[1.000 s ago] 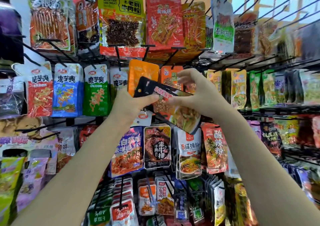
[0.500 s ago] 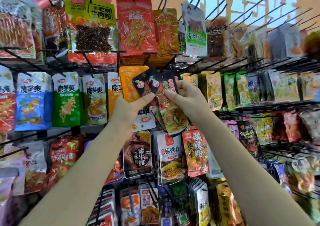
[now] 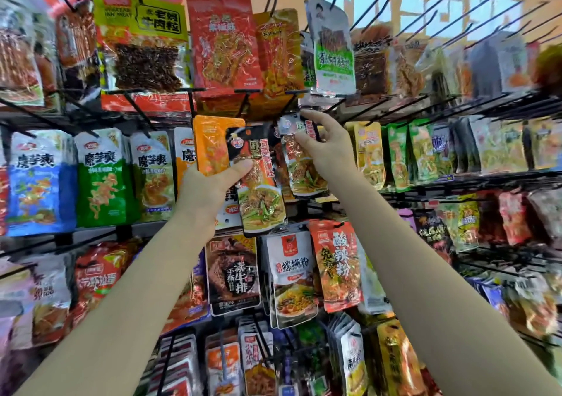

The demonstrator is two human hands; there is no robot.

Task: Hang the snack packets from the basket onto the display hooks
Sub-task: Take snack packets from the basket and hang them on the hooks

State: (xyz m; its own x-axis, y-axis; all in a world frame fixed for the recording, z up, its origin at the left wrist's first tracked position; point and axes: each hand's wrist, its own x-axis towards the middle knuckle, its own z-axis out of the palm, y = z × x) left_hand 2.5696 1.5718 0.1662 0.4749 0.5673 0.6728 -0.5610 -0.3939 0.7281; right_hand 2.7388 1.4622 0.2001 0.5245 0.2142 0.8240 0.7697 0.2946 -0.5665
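A wall of display hooks (image 3: 369,108) hung with snack bags fills everything ahead of the person, row above row. Straight above both raised hands hang the biggest bags: a yellow-topped one of dark meat bits (image 3: 143,43) over the left hand and a red bag (image 3: 223,43) over the gap between the hands. Left of the left hand runs a row of matching konjac bags, blue (image 3: 41,180) then green (image 3: 103,177). Below the hands hang a black bag (image 3: 232,274) and a white noodle bag (image 3: 292,277).

The left hand (image 3: 209,184) grips a black-and-orange snack packet (image 3: 260,183), thumb pressed across its front, with an orange bag (image 3: 211,143) just behind its fingers. The right hand (image 3: 327,146), a little higher and to the right, pinches the top of a second like packet (image 3: 299,158) between thumb and forefinger, its upper edge close under a hook. The two packets overlap between the hands.
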